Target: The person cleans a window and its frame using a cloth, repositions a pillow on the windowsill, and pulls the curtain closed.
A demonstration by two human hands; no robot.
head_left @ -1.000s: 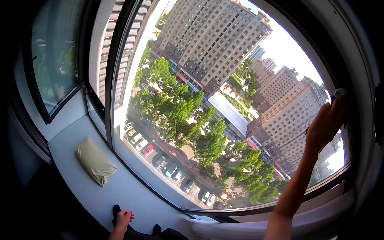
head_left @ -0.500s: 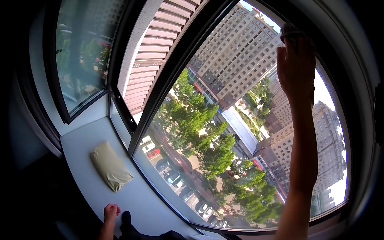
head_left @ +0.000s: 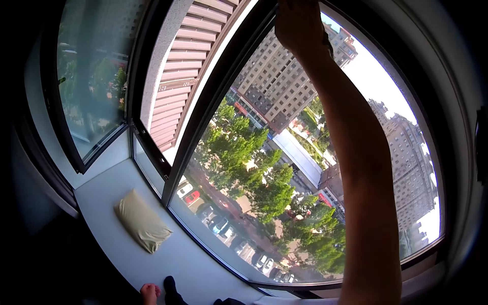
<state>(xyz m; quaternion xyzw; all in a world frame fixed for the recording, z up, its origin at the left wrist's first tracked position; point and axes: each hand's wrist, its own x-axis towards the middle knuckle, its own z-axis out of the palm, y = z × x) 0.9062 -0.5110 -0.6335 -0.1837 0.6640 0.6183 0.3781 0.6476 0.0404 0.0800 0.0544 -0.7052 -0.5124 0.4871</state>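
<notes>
My right hand [head_left: 300,28] is raised to the top left of the large window pane [head_left: 244,264], close to the dark window frame [head_left: 223,66]. Its fingers run into the shadow at the top edge of the view, so the dark cloth seen under them a moment ago is hidden now. Low in the view, my left hand [head_left: 150,293] hangs above the pale window sill [head_left: 117,244] with its fingers curled in and nothing visible in them. A dark-clad foot [head_left: 172,288] rests on the sill just right of it.
A beige pillow [head_left: 142,221] lies on the sill. At the left a window sash [head_left: 94,96] stands swung open beside an opening with a pinkish slatted wall [head_left: 188,66] outside. Far below the glass are trees [head_left: 264,188] and parked cars.
My right hand has swept left along the top of the pane, from the upper right to the upper left. My left hand has dropped lower in view as the camera shifted.
</notes>
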